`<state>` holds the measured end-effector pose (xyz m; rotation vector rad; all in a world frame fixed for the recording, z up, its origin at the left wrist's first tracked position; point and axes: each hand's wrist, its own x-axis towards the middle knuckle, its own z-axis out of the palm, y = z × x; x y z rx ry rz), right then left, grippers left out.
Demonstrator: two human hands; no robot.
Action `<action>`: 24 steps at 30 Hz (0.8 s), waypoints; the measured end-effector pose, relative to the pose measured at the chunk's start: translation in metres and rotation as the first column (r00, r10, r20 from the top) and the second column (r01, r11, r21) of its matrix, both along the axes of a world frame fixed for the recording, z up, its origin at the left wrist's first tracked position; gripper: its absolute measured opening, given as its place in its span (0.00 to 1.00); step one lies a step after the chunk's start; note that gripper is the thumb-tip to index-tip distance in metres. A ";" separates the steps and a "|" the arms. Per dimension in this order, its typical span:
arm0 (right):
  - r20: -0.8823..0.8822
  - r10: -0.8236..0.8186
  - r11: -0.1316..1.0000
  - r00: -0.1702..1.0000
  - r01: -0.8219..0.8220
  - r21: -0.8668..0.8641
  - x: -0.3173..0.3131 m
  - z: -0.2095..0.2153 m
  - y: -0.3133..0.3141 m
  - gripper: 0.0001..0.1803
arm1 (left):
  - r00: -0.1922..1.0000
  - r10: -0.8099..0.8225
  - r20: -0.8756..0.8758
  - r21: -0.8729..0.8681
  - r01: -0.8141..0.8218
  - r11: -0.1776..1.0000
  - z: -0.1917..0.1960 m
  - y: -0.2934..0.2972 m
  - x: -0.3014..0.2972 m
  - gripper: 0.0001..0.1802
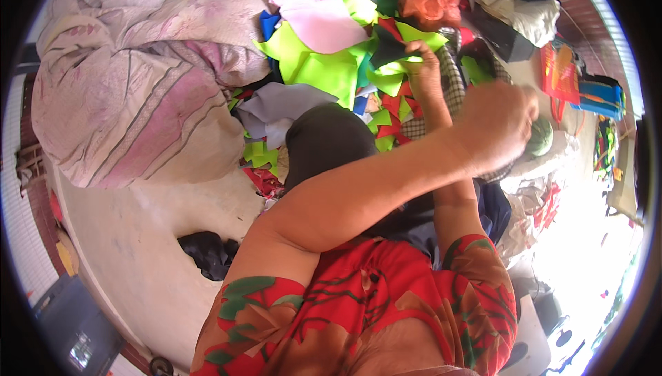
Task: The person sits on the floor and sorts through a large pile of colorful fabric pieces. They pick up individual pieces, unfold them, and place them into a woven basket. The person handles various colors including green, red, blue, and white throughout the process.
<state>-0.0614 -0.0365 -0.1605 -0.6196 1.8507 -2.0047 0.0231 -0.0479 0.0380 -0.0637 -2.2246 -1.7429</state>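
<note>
My left arm crosses over my right forearm. My left hand [498, 126], slightly blurred, is closed like a fist out to the right, beside a round greenish ball-like thing [540, 137]; whatever it may hold is hidden. Farther away, my right hand [425, 71] pinches the edge of a lime-green fabric scrap [394, 70], at the right side of a pile of cloth pieces. A dark scrap [388, 47] lies against its fingers. Around it spread a pale pink piece [323, 18], a larger lime-green piece [314, 65] and a grey piece [286, 105].
A big bundle in pale, pink-striped cloth [162, 100] fills the left. My dark-clad knee [327, 143] rises before the scraps. An orange plastic bag [431, 2] and a black bag with white cloth [514, 14] sit at the back right. A black crumpled thing [208, 255] lies on the floor.
</note>
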 end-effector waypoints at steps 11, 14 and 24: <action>0.491 0.349 0.491 0.798 0.291 -0.821 0.002 0.114 0.094 0.15 | 0.999 0.052 -0.011 0.236 -0.048 0.971 0.004 -0.062 -0.021 0.20; 0.338 0.560 0.379 0.757 0.130 -0.916 0.012 0.143 0.105 0.21 | 0.978 -0.179 0.107 0.190 0.157 0.969 0.013 -0.063 -0.013 0.30; 0.405 0.664 0.306 0.628 0.265 -0.914 0.029 0.129 0.137 0.19 | 0.966 -0.253 0.061 0.156 0.241 0.958 0.011 -0.056 -0.018 0.19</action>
